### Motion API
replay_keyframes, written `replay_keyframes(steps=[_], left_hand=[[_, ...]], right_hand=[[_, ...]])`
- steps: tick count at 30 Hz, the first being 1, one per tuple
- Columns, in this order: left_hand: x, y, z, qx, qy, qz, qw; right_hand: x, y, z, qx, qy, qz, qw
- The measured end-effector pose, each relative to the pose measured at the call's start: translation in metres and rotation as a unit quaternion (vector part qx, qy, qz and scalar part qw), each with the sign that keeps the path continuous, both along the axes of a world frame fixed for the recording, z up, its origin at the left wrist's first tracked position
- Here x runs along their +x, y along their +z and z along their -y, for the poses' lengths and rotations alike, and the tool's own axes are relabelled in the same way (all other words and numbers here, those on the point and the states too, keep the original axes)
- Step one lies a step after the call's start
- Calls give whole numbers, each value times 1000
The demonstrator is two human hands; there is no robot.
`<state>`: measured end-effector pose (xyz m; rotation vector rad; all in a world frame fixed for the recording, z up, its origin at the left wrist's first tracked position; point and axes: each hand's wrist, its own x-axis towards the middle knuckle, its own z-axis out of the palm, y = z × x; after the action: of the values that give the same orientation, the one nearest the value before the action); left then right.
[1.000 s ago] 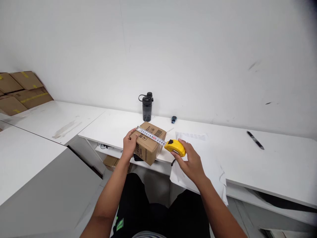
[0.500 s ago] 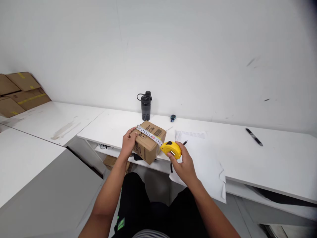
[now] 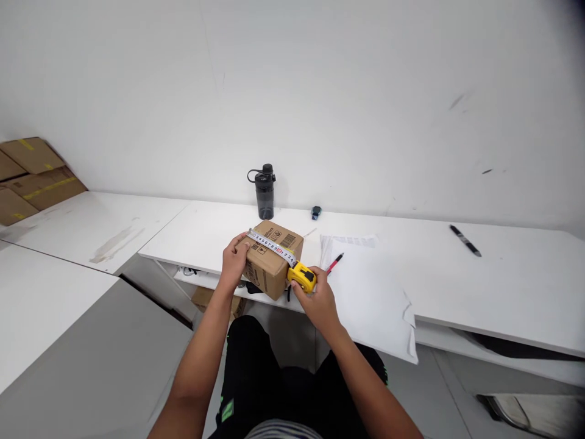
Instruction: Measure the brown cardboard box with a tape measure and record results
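A small brown cardboard box point(image 3: 264, 267) with black print is tilted at the front edge of the white table. My left hand point(image 3: 234, 263) grips its left side, thumb on top, by the hooked end of the tape. Across the top face runs the white, numbered blade point(image 3: 273, 245) of a tape measure. My right hand point(image 3: 321, 305) is closed around the yellow case of the tape measure point(image 3: 302, 277), close to the box's right edge. The fingers behind the box and case are partly hidden.
Behind the box stands a dark shaker bottle point(image 3: 265, 196), with a small dark watch-like item point(image 3: 316, 212) to its right. Paper sheets point(image 3: 370, 299) overhang the table edge, with a red pen point(image 3: 335, 263) on them. A black marker point(image 3: 465, 240) lies farther right. Cardboard boxes point(image 3: 43, 183) are stacked far left.
My right hand has moved left with the tape measure, bringing the case up to the box and turning it. The exposed blade is shorter. More of the red pen shows.
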<state>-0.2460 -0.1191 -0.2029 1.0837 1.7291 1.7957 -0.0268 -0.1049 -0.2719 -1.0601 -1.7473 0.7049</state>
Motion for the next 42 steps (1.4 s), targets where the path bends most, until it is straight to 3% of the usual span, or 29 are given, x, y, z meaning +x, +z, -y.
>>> replay_keyframes(steps=[5,10,14,23,27,30,33,36,39,42], left_hand=[[-2,7,0,-18,-1,-41,999],[-13,26,-4,-72,-27,-145,986],[-23,40,-20,-127,-15,-192,973],[-32,38,-42,-154,-154,40,975],[-33,39,-42,-162,-167,52,971],[-32,40,-43,-164,-158,39,973],[-32,41,-45,-161,-147,35,975],[-31,43,-46,-163,-129,41,977],[-27,44,-44,-162,-95,47,981],[-20,44,-39,-148,-58,43,986]], right_hand=[[-2,8,0,52,16,15,998],[-3,13,1,54,48,-28,997],[-2,12,1,59,43,-28,997],[-3,12,5,33,50,-27,998],[28,3,-28,48,35,-2,998],[61,-3,-74,54,-34,143,988],[85,-5,-116,61,-24,385,921],[94,-6,-141,72,30,473,878],[94,-6,-152,86,85,455,882],[89,-5,-150,62,103,358,926]])
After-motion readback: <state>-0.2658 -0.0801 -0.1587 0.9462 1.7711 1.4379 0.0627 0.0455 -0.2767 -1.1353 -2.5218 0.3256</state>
